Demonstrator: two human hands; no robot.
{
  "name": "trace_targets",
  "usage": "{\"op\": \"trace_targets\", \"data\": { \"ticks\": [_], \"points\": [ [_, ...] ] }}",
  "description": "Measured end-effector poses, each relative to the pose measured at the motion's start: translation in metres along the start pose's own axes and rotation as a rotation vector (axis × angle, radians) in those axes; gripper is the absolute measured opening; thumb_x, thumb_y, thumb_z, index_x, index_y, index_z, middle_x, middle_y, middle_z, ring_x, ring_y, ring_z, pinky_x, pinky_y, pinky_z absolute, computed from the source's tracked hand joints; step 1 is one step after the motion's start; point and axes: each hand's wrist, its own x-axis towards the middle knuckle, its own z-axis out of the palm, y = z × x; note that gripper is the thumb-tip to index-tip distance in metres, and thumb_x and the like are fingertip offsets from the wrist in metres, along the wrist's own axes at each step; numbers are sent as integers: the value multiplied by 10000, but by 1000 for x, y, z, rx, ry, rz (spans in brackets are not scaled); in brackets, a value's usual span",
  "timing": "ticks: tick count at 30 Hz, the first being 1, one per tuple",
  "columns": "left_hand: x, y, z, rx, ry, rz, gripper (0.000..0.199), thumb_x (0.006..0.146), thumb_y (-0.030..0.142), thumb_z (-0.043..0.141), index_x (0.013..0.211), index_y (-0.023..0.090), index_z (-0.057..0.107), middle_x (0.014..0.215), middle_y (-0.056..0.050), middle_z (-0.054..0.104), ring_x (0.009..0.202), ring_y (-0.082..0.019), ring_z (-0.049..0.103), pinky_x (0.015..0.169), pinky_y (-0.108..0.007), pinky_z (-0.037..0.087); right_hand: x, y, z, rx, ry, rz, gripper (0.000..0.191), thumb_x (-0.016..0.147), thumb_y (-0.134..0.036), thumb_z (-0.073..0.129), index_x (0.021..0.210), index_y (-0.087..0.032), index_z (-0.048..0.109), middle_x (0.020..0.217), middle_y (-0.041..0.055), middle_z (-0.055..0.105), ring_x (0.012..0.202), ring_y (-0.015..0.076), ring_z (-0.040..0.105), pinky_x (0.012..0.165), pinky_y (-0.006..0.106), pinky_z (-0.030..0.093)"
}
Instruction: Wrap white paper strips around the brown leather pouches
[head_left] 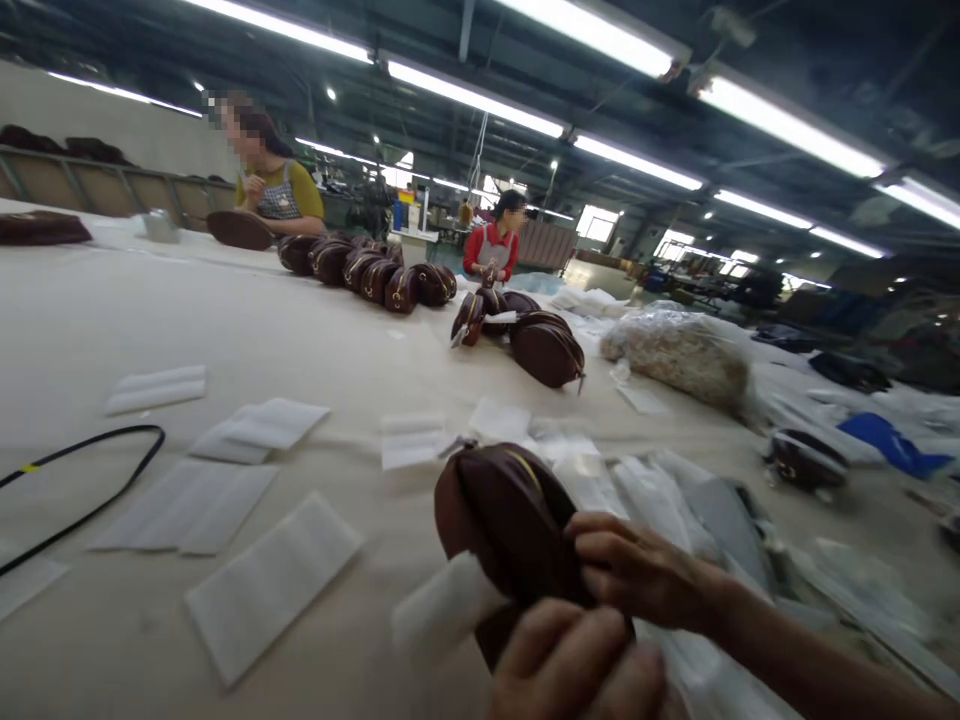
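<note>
a dark brown, rounded, leather-looking bag [487, 520] with a gold-toned zip [531, 472] is sitting just below the centre of the view, over the near part of a broad, pale, cloth-like surface [225, 320]. its long axis is running roughly from 11 o'clock to 5 o'clock. the person's bare right hand [645, 575] is reaching in from 4 o'clock, and its grip is pinching the bag's right-hand edge between thumb and fingers. from this grip the bag is lying toward 10 o'clock. the person's bare left hand [577, 665] is curling at the bag's lower end, with the bag lying toward 11 o'clock from it. its fingers are bending inward, but blur and overlap are hiding the fingertips, so whether that grip is closing on anything i cannot tell. both hands are working close against the bag; the right one is looking nearer to the zip.

a small, soft, white foam-like piece [442, 610] is showing at the bag's 7 o'clock side. flat white rectangular sheets [274, 590] are lying from 8 to 10 o'clock of the bag, and crumpled clear plastic wrapping [652, 500] is spreading toward 3 o'clock. farther off, toward 11 o'clock, a row of similar brown bags [401, 290] is standing, with a co-worker in mustard sleeves [304, 200] sitting beyond.
</note>
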Motion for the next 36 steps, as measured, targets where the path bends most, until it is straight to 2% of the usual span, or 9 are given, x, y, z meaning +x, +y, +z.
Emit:
{"op": "trace_targets", "data": {
  "ticks": [2,7,10,13,18,22,27,31,36],
  "points": [
    [5,-3,-43,-24,153,-97,248,909,208,434,1098,237,592,1016,-61,672,971,-212,605,837,-398,482,-10,-32,0,59,-2,-15,213,937,-146,359,870,-181,558,813,58,607,898,127,610,805,188,548],
    [-7,-25,-94,-126,-124,-135,203,906,297,503,1057,209,606,1077,-66,638,1026,-204,570,849,-358,469,-36,-59,-2,-60,1,-161,161,911,-133,445,864,-177,593,914,61,673,1022,170,605,956,329,516],
    [-22,-22,-87,26,-83,-71,229,907,295,522,1098,190,592,1101,-78,623,1077,-225,533,869,-363,449,-45,-74,-17,-172,-58,-61,153,912,-113,468,890,-174,607,1053,66,677,1037,202,584,883,347,533],
    [-31,-10,-75,161,7,-41,173,924,273,495,1025,191,609,1022,-63,626,1016,-215,536,841,-344,450,-44,-104,-20,-144,17,226,200,931,-134,410,1006,-163,593,1041,92,663,950,189,584,802,337,527],
    [-38,2,-72,321,60,-76,181,929,286,483,1015,186,608,972,-76,607,971,-222,534,810,-335,474,-40,-143,23,-248,164,493,289,949,-273,444,1163,-100,533,1003,126,625,909,224,569,791,377,495],
    [-38,-5,-78,330,-36,-58,218,946,347,451,977,186,595,857,-36,644,811,-182,584,733,-304,472,-42,-141,53,-347,274,580,216,948,-273,466,1077,-129,562,896,91,639,818,215,577,742,361,478],
    [-40,-8,-80,294,-80,-120,218,946,395,441,948,210,555,808,-7,631,732,-154,604,674,-255,483,-49,-131,57,-336,360,712,335,944,-394,467,1146,-134,523,981,118,626,889,227,596,749,348,504],
    [-45,-8,-77,404,-21,-281,396,911,480,472,1160,172,494,985,-78,604,846,-200,609,652,-280,502,-53,-122,56,-353,302,770,499,928,-505,424,1243,-124,491,1101,162,566,993,265,566,800,378,513],
    [-45,-16,-72,453,-104,-335,371,822,519,592,982,184,572,1003,-95,592,903,-249,567,772,-382,479,-51,-109,56,-357,222,770,443,916,-530,425,1072,-142,571,1035,149,583,958,284,540,800,425,461]
  ]
}}
